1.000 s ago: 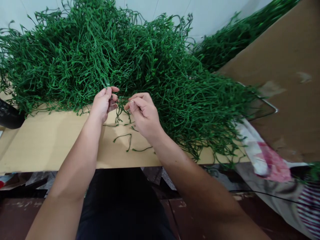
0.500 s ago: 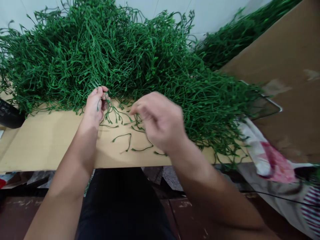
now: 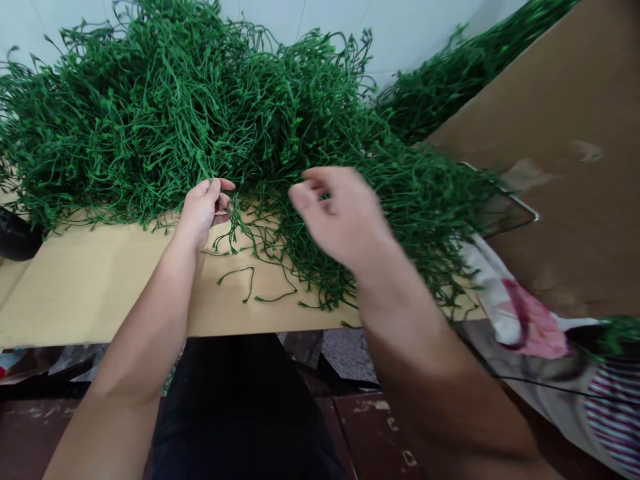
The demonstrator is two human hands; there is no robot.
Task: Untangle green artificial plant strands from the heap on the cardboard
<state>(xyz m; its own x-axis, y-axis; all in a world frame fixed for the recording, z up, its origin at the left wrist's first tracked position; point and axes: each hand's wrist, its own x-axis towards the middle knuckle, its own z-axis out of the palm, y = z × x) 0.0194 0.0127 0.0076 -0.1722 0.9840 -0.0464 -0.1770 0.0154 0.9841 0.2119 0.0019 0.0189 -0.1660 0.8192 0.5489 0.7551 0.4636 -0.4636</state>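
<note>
A large heap of green plastic stems (image 3: 190, 113) covers the back of the tan board (image 3: 90, 280). At the heap's front edge, my left hand (image 3: 205, 207) pinches a small bunch of green stems (image 3: 240, 227), whose ends hang down to the right of the fingers. My right hand (image 3: 340, 207), smeared by motion, is curled above the heap to the right; whether anything is between its fingertips cannot be made out. Several loose stems (image 3: 277, 298) lie on the board between and below my hands.
A dark cylinder (image 3: 17, 233) stands at the left edge. On the right are a leaning cardboard sheet (image 3: 560, 160), a bent metal wire (image 3: 523, 203) and a pink and white cloth (image 3: 530, 320). A pale wall (image 3: 400, 33) rises behind.
My right hand has moved right, away from my left hand. My left hand has shifted slightly right, still pinching stems. The whole view has shifted a little.
</note>
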